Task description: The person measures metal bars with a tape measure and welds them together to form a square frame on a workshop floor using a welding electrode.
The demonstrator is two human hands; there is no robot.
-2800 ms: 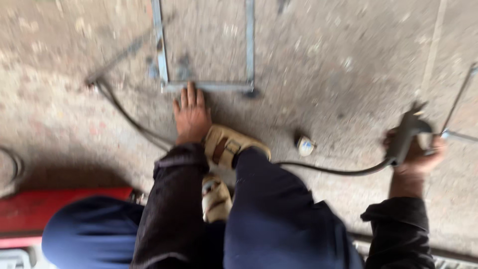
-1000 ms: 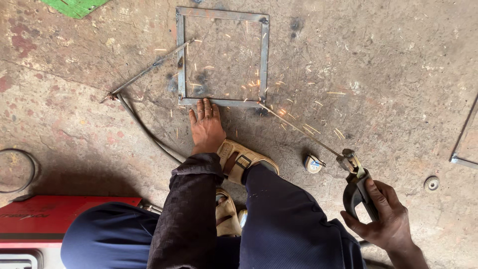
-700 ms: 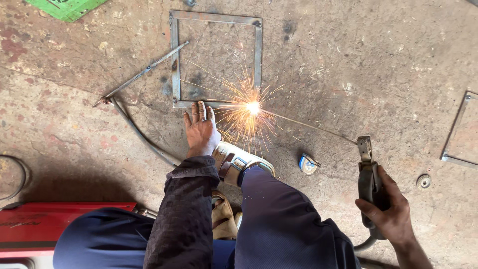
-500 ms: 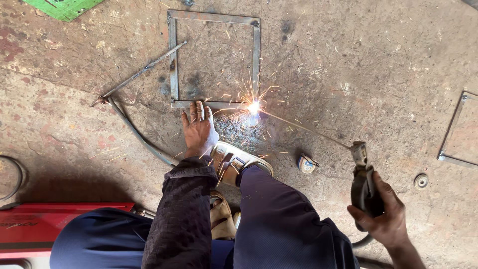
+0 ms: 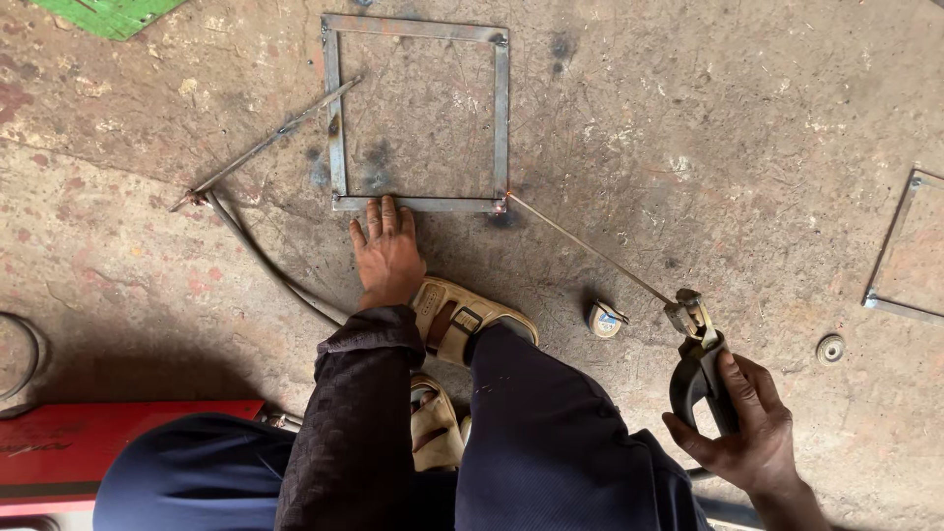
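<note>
Square steel frame lies on the floor; sparks have stopped. Left hand presses flat, fingers together, at its near bar; right hand stays clamped on the electrode holder, rod touching the near-right corner.

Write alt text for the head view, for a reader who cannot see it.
A crouching person's left hand presses a square metal frame on a concrete floor. Their right hand holds a welding electrode holder, its rod touching the frame's near right corner.
</note>
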